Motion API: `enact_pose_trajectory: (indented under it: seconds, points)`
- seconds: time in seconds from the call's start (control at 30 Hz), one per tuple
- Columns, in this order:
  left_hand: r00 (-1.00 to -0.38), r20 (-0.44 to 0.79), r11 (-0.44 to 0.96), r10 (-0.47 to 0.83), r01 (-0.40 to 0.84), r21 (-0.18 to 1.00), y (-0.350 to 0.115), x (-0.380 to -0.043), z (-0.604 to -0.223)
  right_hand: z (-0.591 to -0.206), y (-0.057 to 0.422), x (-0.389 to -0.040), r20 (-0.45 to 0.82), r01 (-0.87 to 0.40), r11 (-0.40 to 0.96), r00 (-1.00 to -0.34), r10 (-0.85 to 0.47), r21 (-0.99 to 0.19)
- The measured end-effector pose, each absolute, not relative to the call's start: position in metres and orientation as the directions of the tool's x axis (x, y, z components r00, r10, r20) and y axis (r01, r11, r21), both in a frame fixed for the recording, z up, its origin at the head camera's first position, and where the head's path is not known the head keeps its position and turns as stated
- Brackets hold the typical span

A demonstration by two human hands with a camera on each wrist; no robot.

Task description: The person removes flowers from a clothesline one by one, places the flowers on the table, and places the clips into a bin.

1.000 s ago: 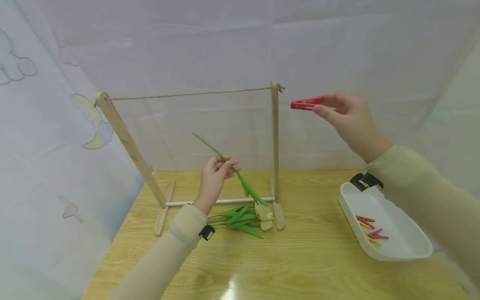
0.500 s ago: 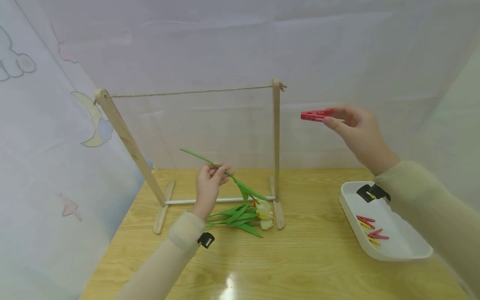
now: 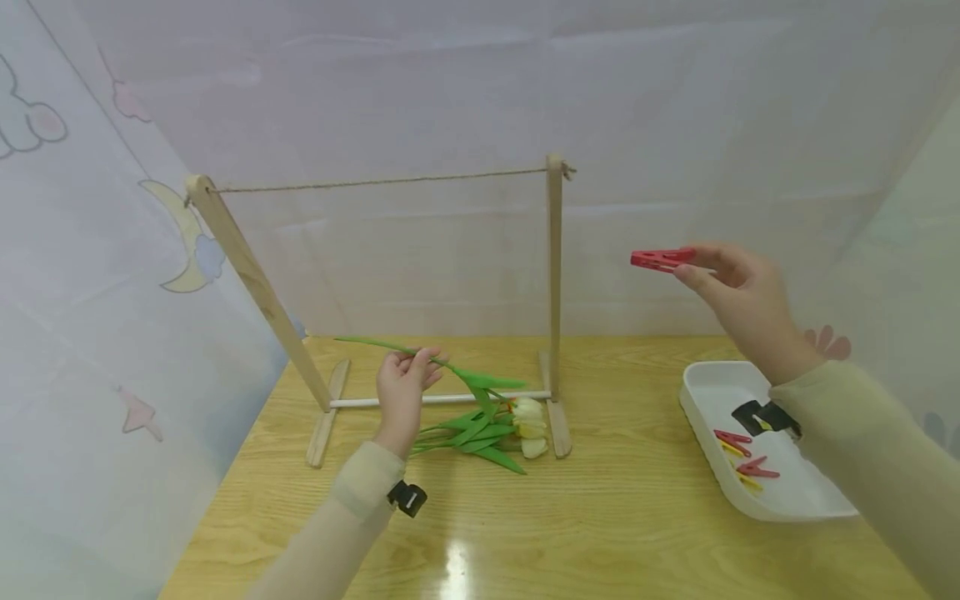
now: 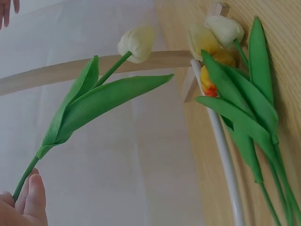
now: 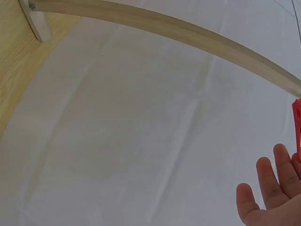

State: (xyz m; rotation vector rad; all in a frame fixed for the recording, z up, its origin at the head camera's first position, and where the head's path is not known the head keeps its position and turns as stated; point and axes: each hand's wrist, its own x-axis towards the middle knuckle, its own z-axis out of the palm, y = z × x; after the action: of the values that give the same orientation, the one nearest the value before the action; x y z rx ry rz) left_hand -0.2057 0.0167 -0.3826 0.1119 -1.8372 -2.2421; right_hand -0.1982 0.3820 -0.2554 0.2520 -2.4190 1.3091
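Observation:
My left hand pinches the green stem of a white tulip, its long leaves spreading beyond the fingers. In the head view the stem points left and the bloom lies toward the right post. Below it, several more tulips, white and yellow with a touch of red, lie on the table. To the right of the frame, my right hand holds a red clothespin between thumb and fingers, up in the air. Only part of that clothespin shows at the edge of the right wrist view.
A wooden frame with two posts stands on the table; a twine line joins their tops and a white rod their feet. At right sits a white tray with red and yellow clothespins. Patterned cloth hangs behind.
My left hand has moved down and a little left, and the tulip stem has tipped nearly level. My right hand has moved right and down, away from the post, with the clothespin.

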Motion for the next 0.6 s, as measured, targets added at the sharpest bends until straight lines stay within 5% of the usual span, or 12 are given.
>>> enact_pose_trajectory:
  seconds: [0.6]
  points:
    - [-0.947,0.005,-0.281,-0.321,0.1,0.954,0.004,-0.196,-0.405,-0.284,0.407,-0.178,0.355,-0.248,0.609,-0.933,0.058,-0.753]
